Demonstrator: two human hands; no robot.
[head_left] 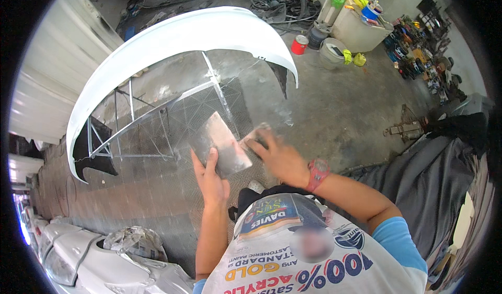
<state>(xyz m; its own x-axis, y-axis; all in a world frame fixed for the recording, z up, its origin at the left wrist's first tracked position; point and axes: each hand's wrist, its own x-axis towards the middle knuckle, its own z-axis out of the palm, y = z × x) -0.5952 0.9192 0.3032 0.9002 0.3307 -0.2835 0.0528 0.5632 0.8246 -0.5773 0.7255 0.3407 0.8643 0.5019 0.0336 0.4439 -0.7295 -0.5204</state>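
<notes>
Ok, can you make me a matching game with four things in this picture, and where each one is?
Things:
1. Flat rectangular piece
2. Wristwatch
3. Long curved white panel
4. Red can

Places:
A. On the floor, next to a dark bucket
B. Set over a metal frame
C. In the grip of the left hand
D. Around the wrist of the right hand

Right pairs: 1-C, 2-D, 3-B, 4-A
</notes>
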